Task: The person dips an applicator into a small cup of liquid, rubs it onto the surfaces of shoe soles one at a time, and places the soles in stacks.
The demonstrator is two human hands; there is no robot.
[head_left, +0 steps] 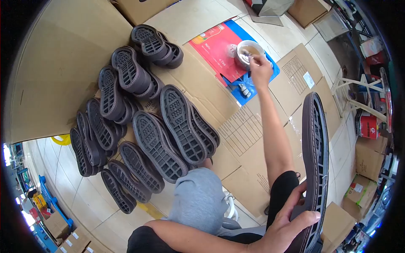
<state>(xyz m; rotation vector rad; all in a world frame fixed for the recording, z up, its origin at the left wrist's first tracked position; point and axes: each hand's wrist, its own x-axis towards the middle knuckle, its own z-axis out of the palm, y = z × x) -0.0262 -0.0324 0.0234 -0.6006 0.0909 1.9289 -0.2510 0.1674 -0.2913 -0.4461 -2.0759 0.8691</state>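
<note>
My left hand (280,232) comes across from the lower left and grips a dark brown shoe sole (310,156), held on edge at the right. Its thumb presses on the near rim and its fingers are behind. My right hand (261,69) reaches forward with pinched fingers over a white cup (258,45) of tan liquid. They hold a small thing that dips into the cup; its kind is hidden. The cup stands on a red and blue sheet (215,50). A small whitish crumpled tube (244,90) lies close by.
Several dark soles (162,145) lean in rows to the left, on flattened cardboard (240,130). A large cardboard box (63,63) stands behind them. My grey-clad knee (198,198) is at the front. At the right are a white stand (367,97) and boxes (367,160).
</note>
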